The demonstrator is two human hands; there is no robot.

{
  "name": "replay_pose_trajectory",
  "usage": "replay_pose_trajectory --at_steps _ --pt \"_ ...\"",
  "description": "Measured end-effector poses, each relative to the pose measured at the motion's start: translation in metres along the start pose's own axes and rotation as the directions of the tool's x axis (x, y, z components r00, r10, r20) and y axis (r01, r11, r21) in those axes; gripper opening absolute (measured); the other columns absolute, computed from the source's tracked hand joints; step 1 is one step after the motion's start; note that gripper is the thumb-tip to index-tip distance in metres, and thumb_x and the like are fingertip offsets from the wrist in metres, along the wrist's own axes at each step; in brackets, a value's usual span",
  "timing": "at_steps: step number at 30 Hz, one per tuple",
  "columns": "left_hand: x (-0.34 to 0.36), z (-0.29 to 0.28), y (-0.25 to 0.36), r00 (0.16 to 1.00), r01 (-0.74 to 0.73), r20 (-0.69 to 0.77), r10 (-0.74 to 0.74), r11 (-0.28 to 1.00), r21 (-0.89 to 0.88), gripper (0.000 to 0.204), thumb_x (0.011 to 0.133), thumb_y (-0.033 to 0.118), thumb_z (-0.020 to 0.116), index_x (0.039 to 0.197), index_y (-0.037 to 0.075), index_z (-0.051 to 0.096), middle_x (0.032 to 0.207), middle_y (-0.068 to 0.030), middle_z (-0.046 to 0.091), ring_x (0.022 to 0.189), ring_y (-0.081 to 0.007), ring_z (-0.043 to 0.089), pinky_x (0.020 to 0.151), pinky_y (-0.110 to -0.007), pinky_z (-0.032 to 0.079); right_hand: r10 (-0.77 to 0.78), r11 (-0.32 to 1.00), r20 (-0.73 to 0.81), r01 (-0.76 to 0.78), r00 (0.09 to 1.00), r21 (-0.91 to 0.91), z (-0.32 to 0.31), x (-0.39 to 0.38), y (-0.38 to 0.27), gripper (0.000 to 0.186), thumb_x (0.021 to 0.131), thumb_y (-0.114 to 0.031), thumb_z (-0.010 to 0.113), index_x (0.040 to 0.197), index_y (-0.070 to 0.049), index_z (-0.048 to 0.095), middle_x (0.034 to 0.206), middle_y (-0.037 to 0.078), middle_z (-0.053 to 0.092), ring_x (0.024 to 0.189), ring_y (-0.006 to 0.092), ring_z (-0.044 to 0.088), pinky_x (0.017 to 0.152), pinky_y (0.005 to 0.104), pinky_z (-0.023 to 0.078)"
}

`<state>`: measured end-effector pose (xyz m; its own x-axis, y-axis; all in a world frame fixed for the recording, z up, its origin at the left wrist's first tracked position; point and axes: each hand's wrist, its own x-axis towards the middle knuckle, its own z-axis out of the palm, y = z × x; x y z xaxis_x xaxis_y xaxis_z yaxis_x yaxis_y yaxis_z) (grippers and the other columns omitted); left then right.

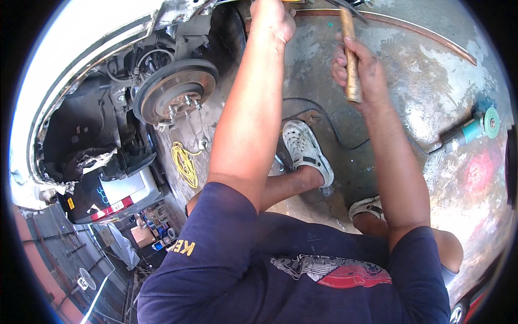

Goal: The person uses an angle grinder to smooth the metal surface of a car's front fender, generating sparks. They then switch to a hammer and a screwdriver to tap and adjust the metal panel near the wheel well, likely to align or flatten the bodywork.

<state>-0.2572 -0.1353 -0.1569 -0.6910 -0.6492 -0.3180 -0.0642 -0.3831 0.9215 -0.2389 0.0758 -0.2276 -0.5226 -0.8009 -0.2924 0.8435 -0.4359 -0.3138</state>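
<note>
My right hand (369, 73) is wrapped round the worn wooden handle of a hammer (352, 70), held raised over the concrete floor. The hammer's dark head is at the top edge and partly cut off. At the top middle, my left hand (272, 21) is closed beside the white car body (81, 51); its fingertips and whatever they grip are hidden. Left of my left forearm, the car's brake disc (175, 94) with its wheel studs sits bare in the open wheel area.
An angle grinder (468, 133) with a green disc lies on the floor at right, its black cable (337, 132) running left. A long thin metal strip (421, 33) curves across the far floor. A coiled yellow cord (185, 164) lies below the brake disc. Another vehicle (127, 191) stands at left.
</note>
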Motion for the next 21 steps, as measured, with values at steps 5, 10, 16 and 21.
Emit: replay_pose_trajectory --at_steps 5,10,16,21 --pt "0.0 -0.001 0.005 0.997 0.016 0.071 -0.018 0.999 0.037 0.042 0.112 0.047 0.053 0.126 0.013 0.073 0.1 -0.0009 0.072 0.094 -0.0176 0.064 0.087 -0.036 0.042 -0.109 0.993 -0.162 0.101 0.981 -0.056 0.001 0.007 -0.033 0.042 0.105 -0.029 0.063 0.134 0.001 0.056 0.076 0.002 0.054 0.056 0.0111 0.051 0.05 0.0266 0.043" --pt "-0.004 0.004 0.011 0.998 -0.022 0.06 0.02 0.999 0.034 0.05 0.112 0.051 0.049 0.133 0.012 0.071 0.108 0.0003 0.071 0.097 -0.0168 0.063 0.089 -0.036 0.043 0.083 0.971 0.231 -0.027 0.969 -0.237 -0.004 0.009 -0.06 0.027 0.105 -0.025 0.063 0.12 -0.002 0.062 0.075 0.001 0.056 0.057 0.0114 0.052 0.049 0.0257 0.04" --pt "-0.002 -0.001 0.015 0.996 0.011 0.088 -0.02 0.996 0.094 0.054 0.111 0.054 0.049 0.137 0.011 0.069 0.116 -0.0009 0.073 0.108 -0.017 0.064 0.098 -0.04 0.042 -0.156 0.986 -0.204 0.139 0.967 -0.095 0.017 0.013 -0.038 0.024 0.105 -0.025 0.063 0.116 -0.003 0.063 0.075 0.001 0.056 0.055 0.0107 0.051 0.048 0.0251 0.039" --pt "-0.004 0.002 0.016 0.997 -0.001 0.083 -0.002 1.0 0.027 0.056 0.111 0.054 0.05 0.139 0.009 0.067 0.12 -0.0028 0.073 0.109 -0.0181 0.065 0.097 -0.04 0.044 -0.085 0.996 -0.188 0.077 0.978 -0.053 0.024 0.017 -0.043 0.018 0.104 -0.025 0.063 0.104 -0.007 0.061 0.073 0.0 0.056 0.052 0.0109 0.049 0.047 0.0261 0.039"
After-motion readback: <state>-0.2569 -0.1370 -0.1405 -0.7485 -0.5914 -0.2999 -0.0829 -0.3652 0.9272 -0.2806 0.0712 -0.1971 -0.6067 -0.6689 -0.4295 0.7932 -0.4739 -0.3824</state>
